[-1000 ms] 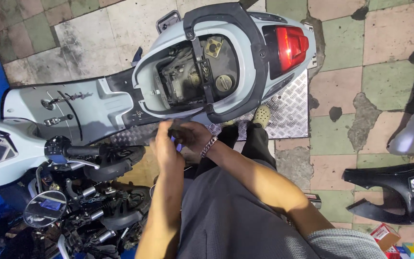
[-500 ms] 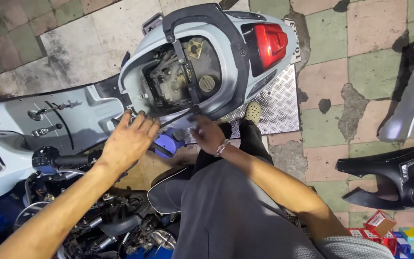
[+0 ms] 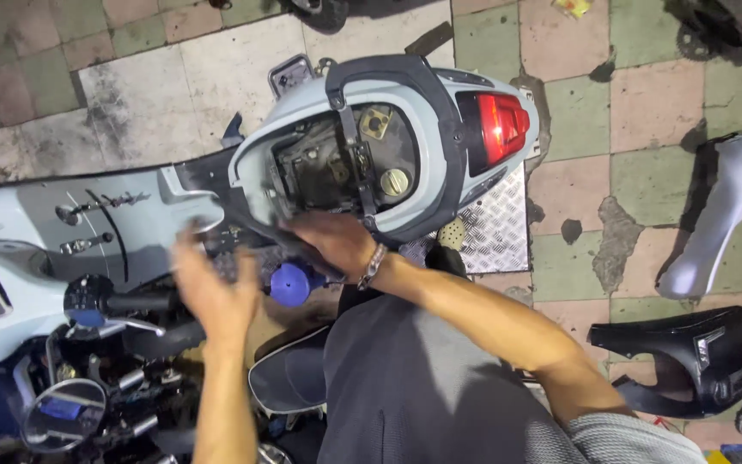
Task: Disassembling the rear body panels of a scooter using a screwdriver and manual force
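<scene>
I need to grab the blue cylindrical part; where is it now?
In the head view, the blue part sits centre-left, just below the right hand, right of the left hand, under the scooter's open seat bay.

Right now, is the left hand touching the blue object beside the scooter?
Apart. The head view shows the left hand, open and blurred, with a dark gap between it and the blue object.

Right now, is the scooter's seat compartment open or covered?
Open: the light grey scooter shows its bare engine bay, with no seat over it.
</scene>
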